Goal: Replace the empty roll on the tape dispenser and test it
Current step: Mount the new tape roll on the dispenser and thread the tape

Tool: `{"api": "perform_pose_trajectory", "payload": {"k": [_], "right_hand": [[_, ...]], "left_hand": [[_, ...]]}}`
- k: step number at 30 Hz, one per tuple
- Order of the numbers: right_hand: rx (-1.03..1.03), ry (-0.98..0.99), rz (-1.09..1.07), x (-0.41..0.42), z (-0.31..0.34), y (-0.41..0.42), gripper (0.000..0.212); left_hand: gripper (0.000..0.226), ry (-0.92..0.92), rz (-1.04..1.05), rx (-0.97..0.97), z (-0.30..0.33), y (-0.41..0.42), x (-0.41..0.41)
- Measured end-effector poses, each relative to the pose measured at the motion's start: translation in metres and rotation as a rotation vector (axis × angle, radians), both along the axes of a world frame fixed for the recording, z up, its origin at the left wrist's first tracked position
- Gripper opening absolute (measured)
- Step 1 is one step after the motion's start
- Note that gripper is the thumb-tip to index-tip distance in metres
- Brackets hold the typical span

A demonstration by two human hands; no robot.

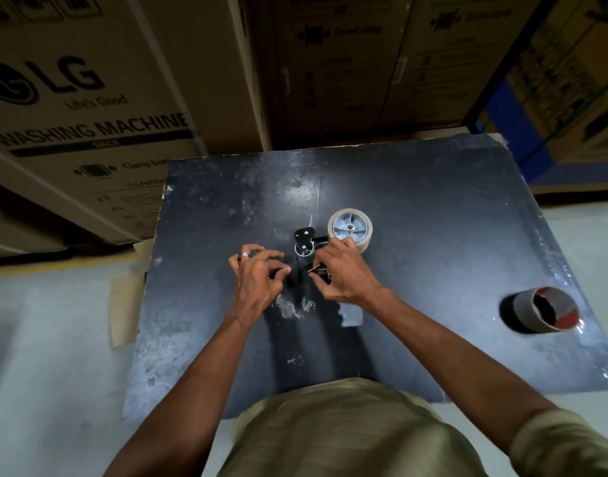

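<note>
A tape dispenser (307, 247) lies on its side in the middle of a dark table (433, 218). A beige tape roll (351, 230) sits on its grey hub. My right hand (344, 273) lies over the dispenser's body, its fingers pinched near the front end; the grey handle (351, 315) sticks out beneath my wrist. My left hand (258, 273) hovers just left of the dispenser with curled fingers close to the right hand's fingertips. Whether tape runs between the fingers cannot be made out. An empty cardboard core (545, 309) lies at the table's right edge.
Large cardboard washing-machine boxes (89, 98) stand close behind the table. A flat piece of cardboard (123, 304) pokes out past the table's left edge. A pale floor (37, 339) surrounds the table. Blue-banded cartons (553, 98) are stacked at the far right.
</note>
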State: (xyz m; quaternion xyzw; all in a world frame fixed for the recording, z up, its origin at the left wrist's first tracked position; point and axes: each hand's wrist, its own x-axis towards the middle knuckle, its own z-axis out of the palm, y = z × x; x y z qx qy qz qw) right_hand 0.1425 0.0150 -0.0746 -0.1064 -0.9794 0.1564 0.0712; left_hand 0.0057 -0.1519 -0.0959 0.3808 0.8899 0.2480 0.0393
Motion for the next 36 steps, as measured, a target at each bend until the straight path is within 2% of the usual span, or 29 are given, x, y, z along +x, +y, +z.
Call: {"api": "perform_pose_trajectory", "payload": {"k": [12, 19, 23, 27, 29, 32, 34, 36], "right_hand": [[-0.145, 0.042, -0.155, -0.01, -0.006, 0.004, 0.015], [-0.109, 0.081, -0.109, -0.006, -0.011, 0.005, 0.015], [-0.106, 0.138, -0.133, 0.012, -0.013, 0.002, 0.045], [-0.158, 0.198, -0.367, 0.044, -0.014, -0.006, 0.069], [-0.297, 0.166, -0.585, 0.057, -0.013, -0.012, 0.078], [-0.827, -0.041, -0.857, 0.062, -0.019, -0.011, 0.088], [-1.097, -0.087, -0.908, 0.061, -0.027, -0.004, 0.091], [-1.285, -0.115, -0.85, 0.058, -0.028, 0.0, 0.091]], "left_hand": [[0.004, -0.011, 0.006, -0.019, 0.003, 0.001, -0.001], [0.004, -0.021, -0.014, -0.007, 0.0, 0.001, -0.002], [0.006, -0.063, -0.031, -0.013, -0.003, 0.001, -0.004], [0.018, -0.1, -0.078, -0.03, -0.002, -0.001, -0.005], [0.025, -0.121, -0.11, -0.031, 0.0, -0.002, -0.004], [0.031, -0.163, -0.149, -0.02, 0.004, -0.001, -0.001], [0.035, -0.2, -0.168, -0.02, 0.005, 0.0, 0.001], [0.039, -0.21, -0.171, -0.022, 0.006, 0.001, 0.003]]}}
